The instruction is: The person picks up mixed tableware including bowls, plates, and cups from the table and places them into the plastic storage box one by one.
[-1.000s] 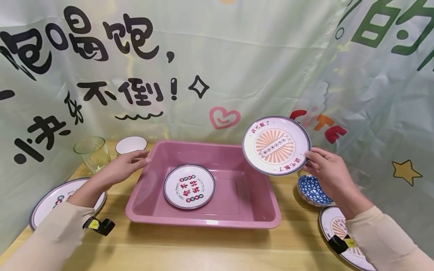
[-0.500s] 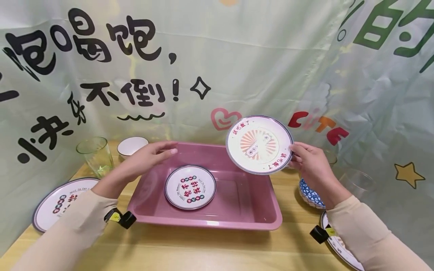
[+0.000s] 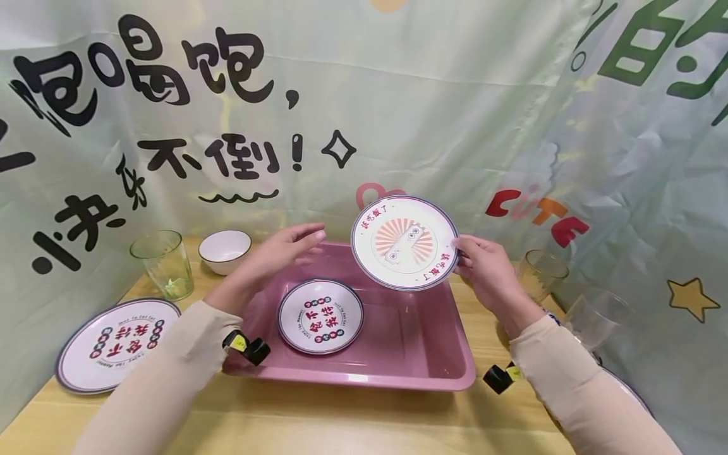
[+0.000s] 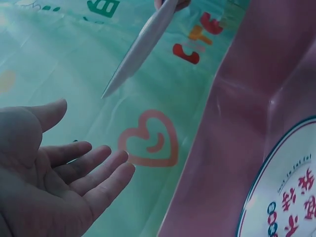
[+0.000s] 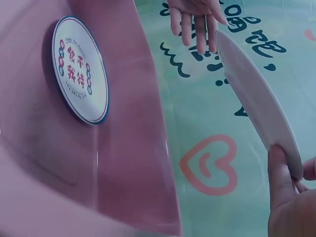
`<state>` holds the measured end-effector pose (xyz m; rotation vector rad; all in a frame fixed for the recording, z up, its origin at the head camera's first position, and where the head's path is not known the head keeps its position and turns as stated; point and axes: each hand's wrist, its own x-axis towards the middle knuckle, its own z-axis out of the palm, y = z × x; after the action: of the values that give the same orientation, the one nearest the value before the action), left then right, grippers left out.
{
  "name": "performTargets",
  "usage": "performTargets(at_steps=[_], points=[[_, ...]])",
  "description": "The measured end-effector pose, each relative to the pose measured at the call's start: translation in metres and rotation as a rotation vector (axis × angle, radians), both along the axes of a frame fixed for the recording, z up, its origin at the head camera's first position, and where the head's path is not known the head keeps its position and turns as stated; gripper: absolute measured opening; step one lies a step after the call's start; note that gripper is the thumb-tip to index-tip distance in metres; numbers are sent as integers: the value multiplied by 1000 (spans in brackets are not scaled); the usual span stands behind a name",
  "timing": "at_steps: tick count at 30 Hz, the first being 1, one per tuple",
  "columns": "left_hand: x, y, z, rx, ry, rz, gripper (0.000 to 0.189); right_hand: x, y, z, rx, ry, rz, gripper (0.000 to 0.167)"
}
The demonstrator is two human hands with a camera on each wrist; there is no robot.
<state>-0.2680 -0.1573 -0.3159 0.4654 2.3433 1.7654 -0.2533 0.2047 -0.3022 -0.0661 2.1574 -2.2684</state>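
Note:
My right hand [image 3: 486,268] pinches the right edge of a white plate [image 3: 404,243] with an orange sunburst print, held tilted above the pink basin [image 3: 392,379]. In the right wrist view this plate [image 5: 259,98] shows almost edge-on, with thumb and fingers on its rim. My left hand [image 3: 284,256] hovers over the basin's back left, apart from the plate. Its fingers [image 4: 106,185] are spread and loosely extended in the left wrist view, holding nothing. A smaller white plate [image 3: 321,316] with red characters lies on the basin floor, left of middle.
On the left of the wooden table stand a green glass [image 3: 165,265], a white bowl [image 3: 224,249] and a large white plate [image 3: 119,344]. To the right are an amber glass [image 3: 543,275] and a clear glass [image 3: 600,316]. A printed curtain [image 3: 432,114] hangs behind.
My right hand has carried the sunburst plate leftward over the basin. My left hand has moved right, from the basin's left rim to above its back left part.

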Motion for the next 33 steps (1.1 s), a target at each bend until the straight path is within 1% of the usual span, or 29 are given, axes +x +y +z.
performTargets(at_steps=[2,5,8,13,17,20,22,27,29,31,33], points=[[-5,3,-1,23,-12,14,61,-3,-4,-3,17,9,16,45],[-12,7,-3,56,-21,33,61,-9,-10,-9,22,17,23,45],[-19,10,-4,101,-25,38,61,-15,-17,-13,8,5,16,42],[-28,14,-8,147,-38,55,60,-25,-28,-19,-27,-18,-3,35],[-35,15,-14,184,-72,110,54,-34,-41,-24,-47,-31,-27,31],[-39,15,-18,186,-92,164,52,-41,-50,-27,-48,-39,-27,31],[-41,13,-21,109,-83,214,55,-44,-56,-29,-41,-46,-27,31],[-43,9,-28,-157,-64,349,66,-52,-69,-32,-37,-79,-24,32],[-43,8,-30,-188,-64,367,67,-55,-73,-34,-39,-98,-17,32],[-44,7,-32,-174,-55,367,64,-57,-78,-36,-20,-112,-9,32],[-46,7,-35,-137,-43,353,59,-59,-81,-38,42,-117,2,33]])
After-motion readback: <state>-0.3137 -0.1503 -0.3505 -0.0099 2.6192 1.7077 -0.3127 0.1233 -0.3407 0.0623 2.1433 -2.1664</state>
